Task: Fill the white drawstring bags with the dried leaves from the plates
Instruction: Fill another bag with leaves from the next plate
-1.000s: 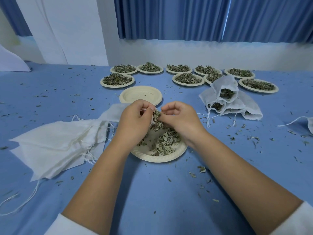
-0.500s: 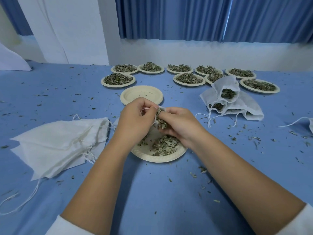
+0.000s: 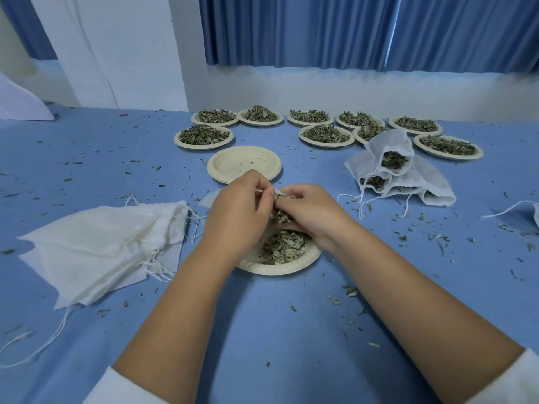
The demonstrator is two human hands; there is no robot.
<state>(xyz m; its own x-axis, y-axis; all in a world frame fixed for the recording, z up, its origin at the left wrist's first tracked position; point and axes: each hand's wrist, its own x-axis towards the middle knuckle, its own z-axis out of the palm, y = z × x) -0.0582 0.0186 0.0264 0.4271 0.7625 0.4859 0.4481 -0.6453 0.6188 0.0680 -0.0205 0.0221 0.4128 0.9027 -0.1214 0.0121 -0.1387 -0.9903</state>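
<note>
— Head view: your left hand [image 3: 236, 217] has its fingers curled, pinching the rim of the white drawstring bag [image 3: 207, 199] above the near plate [image 3: 280, 268]. Only a corner of the cloth shows to the left of your knuckles.

— Agreed. Your right hand [image 3: 312, 214] is curled round a clump of dried leaves [image 3: 279, 214], pressed right against your left fingers at the bag's mouth.

— A second ago your hands stood slightly apart, with leaves showing between them. Now they touch, and your right hand covers the far half of the plate.

— The bag's tail also reached towards the pile of empty bags [image 3: 99, 249] then; you've gathered it in since. More leaves lie on the plate below your wrists.

— Around you nothing has shifted. The empty plates [image 3: 245, 163] lie just beyond your hands, the filled bags [image 3: 390, 167] are to your right, and the full plates [image 3: 204, 135] run along the far side of the blue table [image 3: 262, 330].
</note>
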